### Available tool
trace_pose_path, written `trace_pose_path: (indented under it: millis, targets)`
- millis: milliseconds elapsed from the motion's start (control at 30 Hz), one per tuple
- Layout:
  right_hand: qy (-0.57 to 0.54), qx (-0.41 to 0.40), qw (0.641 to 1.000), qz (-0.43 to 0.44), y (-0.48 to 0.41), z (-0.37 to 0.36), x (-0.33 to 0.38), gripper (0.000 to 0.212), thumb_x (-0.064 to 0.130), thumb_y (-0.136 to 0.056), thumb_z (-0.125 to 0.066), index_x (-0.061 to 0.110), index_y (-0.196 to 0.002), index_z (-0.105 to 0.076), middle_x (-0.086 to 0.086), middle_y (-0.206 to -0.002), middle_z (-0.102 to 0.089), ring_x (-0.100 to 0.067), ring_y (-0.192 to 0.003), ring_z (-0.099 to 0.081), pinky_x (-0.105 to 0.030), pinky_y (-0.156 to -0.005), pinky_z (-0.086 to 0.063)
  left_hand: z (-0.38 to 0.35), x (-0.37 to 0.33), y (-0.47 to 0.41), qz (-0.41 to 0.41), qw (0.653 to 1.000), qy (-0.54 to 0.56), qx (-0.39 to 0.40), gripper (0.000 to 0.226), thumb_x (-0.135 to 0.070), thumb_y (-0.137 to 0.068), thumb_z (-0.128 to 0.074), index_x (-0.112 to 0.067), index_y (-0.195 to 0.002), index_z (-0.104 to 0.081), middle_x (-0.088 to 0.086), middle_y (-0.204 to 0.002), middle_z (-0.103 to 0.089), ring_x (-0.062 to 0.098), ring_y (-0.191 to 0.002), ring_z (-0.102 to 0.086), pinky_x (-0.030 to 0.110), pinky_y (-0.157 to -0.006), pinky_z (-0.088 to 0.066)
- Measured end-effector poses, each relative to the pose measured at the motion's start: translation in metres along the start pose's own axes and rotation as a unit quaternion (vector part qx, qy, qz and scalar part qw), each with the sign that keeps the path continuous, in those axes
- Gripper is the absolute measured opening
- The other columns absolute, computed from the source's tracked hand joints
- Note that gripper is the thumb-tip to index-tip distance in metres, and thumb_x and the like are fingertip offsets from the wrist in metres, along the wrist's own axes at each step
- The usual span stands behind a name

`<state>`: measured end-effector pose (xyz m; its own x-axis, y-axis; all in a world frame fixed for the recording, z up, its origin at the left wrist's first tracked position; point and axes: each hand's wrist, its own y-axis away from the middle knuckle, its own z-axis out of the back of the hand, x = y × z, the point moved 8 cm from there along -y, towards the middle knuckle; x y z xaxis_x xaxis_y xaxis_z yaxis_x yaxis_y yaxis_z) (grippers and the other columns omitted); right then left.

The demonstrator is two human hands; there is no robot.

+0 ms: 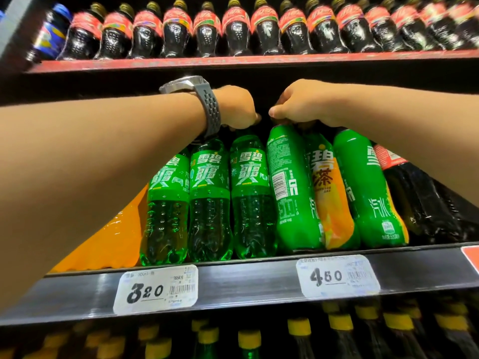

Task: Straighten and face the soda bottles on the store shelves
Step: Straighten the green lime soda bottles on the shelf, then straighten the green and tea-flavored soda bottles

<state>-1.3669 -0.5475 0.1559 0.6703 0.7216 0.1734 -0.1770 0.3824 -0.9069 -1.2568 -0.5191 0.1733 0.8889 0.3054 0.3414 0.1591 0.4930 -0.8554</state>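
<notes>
Head view, looking up at the racks: both bare arms reach out to the black middle shelf [246,281]. The left hand [234,107], with a grey-strapped wristwatch [207,104] on its wrist, sits on top of a clear green soda bottle with a green label [250,198], the right-hand one in a row of three alike. Its fingers curl down over the cap, which is hidden under them.

Just beside it, the right hand [303,104] grips the top of a fully green-wrapped soda bottle [290,187], thumb and fingers closed round the neck. That bottle tilts left and shows its barcode side to the aisle. Touching it on the right is a green and yellow wrapped bottle [330,195], then another green-wrapped bottle [368,187], its label partly turned away.

Orange soda bottles [111,242] show under the left forearm. White price tags reading 3.20 [155,291] and 4.50 [337,275] sit on the shelf rail.

Up top, a red-edged shelf [233,62] carries a row of dark cola bottles with red labels [236,29]. Down below, yellow-capped bottles [298,327], blurred.
</notes>
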Motion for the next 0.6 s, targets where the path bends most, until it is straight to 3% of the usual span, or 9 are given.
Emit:
trace_pose_path:
  millis: [167, 300, 433, 500, 600]
  targets:
    - [-0.046, 0.045, 0.998, -0.007, -0.001, -0.005, -0.004, 0.030, 0.032, -0.088, -0.058, 0.007, -0.101, -0.070, -0.012, -0.089, -0.067, -0.021, -0.075, -0.054, -0.030, -0.064, -0.042, -0.007, 0.009, -0.003, 0.004, 0.999, 0.044, -0.005, 0.047, -0.050, -0.096, -0.043, -0.010, -0.075, -0.055, 0.004, -0.071, -0.053, 0.025, -0.077, -0.052, 0.033, -0.068, -0.038]
    - [-0.050, 0.005, 0.999, 0.009, 0.000, 0.002, -0.007, 0.033, 0.040, -0.085, -0.065, 0.010, -0.096, -0.071, -0.014, -0.098, -0.070, -0.023, -0.076, -0.058, -0.034, -0.070, -0.051, -0.005, 0.011, -0.001, 0.009, 0.997, 0.064, -0.032, 0.043, -0.048, -0.094, -0.047, -0.008, -0.091, -0.061, 0.009, -0.088, -0.059, 0.031, -0.087, -0.056, 0.032, -0.070, -0.039]
    - [-0.018, -0.031, 0.999, 0.015, 0.002, 0.005, -0.008, 0.043, 0.051, -0.081, -0.066, 0.011, -0.098, -0.071, -0.008, -0.095, -0.070, -0.023, -0.084, -0.063, -0.031, -0.072, -0.050, 0.004, 0.005, 0.000, 0.017, 0.973, 0.210, -0.089, 0.040, -0.040, -0.096, -0.043, -0.009, -0.107, -0.065, 0.014, -0.110, -0.065, 0.033, -0.106, -0.059, 0.027, -0.078, -0.042]
    - [0.003, -0.025, 0.999, 0.020, 0.003, 0.004, -0.008, 0.043, 0.050, -0.084, -0.062, 0.011, -0.100, -0.070, -0.007, -0.092, -0.068, -0.022, -0.083, -0.061, -0.028, -0.067, -0.046, -0.001, -0.001, 0.001, 0.020, 0.966, 0.253, -0.056, 0.042, -0.036, -0.097, -0.039, -0.005, -0.110, -0.065, 0.015, -0.113, -0.065, 0.033, -0.107, -0.059, 0.026, -0.080, -0.043]
    - [-0.022, -0.038, 0.999, 0.019, 0.003, 0.015, -0.018, 0.027, 0.035, -0.087, -0.057, 0.013, -0.094, -0.072, -0.004, -0.091, -0.071, -0.020, -0.079, -0.062, -0.027, -0.067, -0.048, -0.010, -0.007, 0.003, 0.019, 0.972, 0.235, -0.016, 0.037, -0.027, -0.096, -0.041, -0.003, -0.112, -0.065, 0.017, -0.115, -0.064, 0.032, -0.107, -0.058, 0.027, -0.077, -0.041]
